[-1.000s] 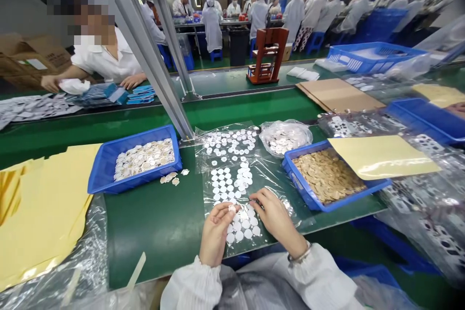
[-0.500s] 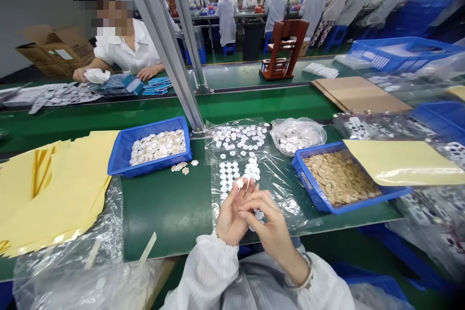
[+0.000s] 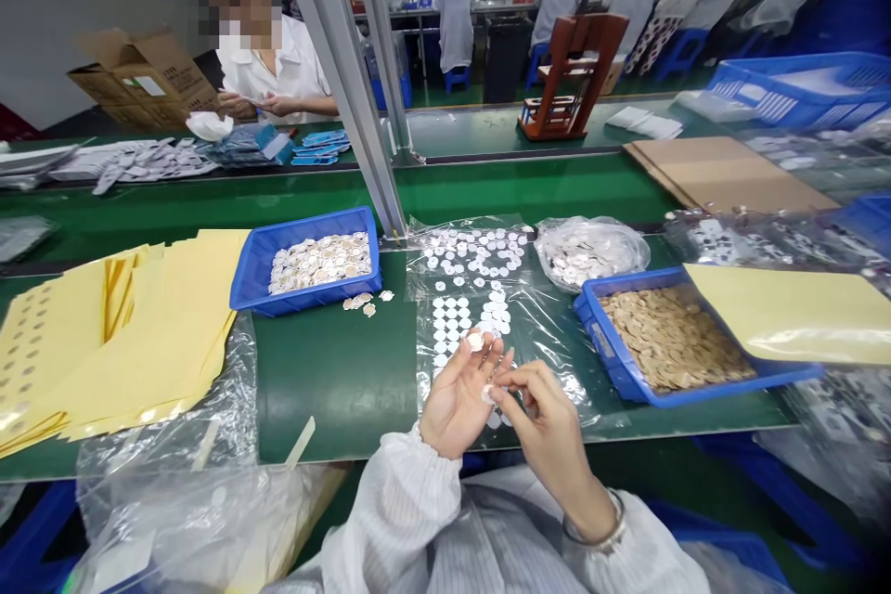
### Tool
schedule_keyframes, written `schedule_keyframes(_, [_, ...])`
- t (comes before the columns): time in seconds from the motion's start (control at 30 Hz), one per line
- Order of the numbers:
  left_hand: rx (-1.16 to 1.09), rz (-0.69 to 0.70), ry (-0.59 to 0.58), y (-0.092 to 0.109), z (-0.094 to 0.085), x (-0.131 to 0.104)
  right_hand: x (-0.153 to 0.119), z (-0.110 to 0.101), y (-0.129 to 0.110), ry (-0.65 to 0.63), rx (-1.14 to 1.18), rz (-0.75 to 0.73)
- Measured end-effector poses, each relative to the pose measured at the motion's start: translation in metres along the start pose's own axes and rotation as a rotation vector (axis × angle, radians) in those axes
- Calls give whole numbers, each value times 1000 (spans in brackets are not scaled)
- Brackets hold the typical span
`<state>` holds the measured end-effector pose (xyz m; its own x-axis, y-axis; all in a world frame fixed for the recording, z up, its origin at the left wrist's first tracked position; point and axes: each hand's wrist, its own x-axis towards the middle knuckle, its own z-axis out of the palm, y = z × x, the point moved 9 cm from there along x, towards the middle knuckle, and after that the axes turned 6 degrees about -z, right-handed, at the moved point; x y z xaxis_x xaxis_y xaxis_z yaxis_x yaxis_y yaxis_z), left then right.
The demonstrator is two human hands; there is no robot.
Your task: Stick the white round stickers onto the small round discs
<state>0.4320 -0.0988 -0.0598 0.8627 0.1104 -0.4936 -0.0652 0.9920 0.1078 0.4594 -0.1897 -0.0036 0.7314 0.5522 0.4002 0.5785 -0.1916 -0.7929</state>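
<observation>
My left hand (image 3: 456, 397) is turned palm up and grips a small round disc (image 3: 476, 342) between thumb and fingertips. Just to its right, my right hand (image 3: 547, 413) pinches a small white disc (image 3: 488, 393) over the left fingers. Beneath both hands lies a clear plastic sheet (image 3: 549, 353) bearing white round discs (image 3: 451, 320), some in neat rows, others loosely scattered. A blue tray (image 3: 254, 283) of white-faced discs stands to the left, with several discs (image 3: 363, 302) beside it. To the right, another blue tray (image 3: 613, 362) holds tan discs (image 3: 672, 334).
Yellow sheets (image 3: 160, 325) are stacked at the left, over clear plastic. A bag of white discs (image 3: 591, 251) lies behind the sheet. Yellow paper (image 3: 786, 311) overlaps the right tray. A metal post (image 3: 348, 83) rises at the bench's back. A co-worker (image 3: 271, 65) sits across the green belt.
My right hand now pinches a white disc, its fingers drawn in from the left palm. The view has shifted, so the bench appears further right. The co-worker's hands have come up together.
</observation>
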Motion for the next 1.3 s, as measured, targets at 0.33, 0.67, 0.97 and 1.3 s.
schedule_keyframes(0.33, [-13,-28,-41,0,17,-14,8,-1,-15,-197,156,-171])
schedule_keyframes(0.67, [280,92,-193,10,21,-21,33,-42,-56,-12,-29,-381])
schedule_keyframes(0.97, [304,61,-234,8,33,-36,49,-50,-76,-5,18,-409])
schedule_keyframes(1.3, [330,43,-284,6,38,-44,48,-56,-72,-28,276,-345])
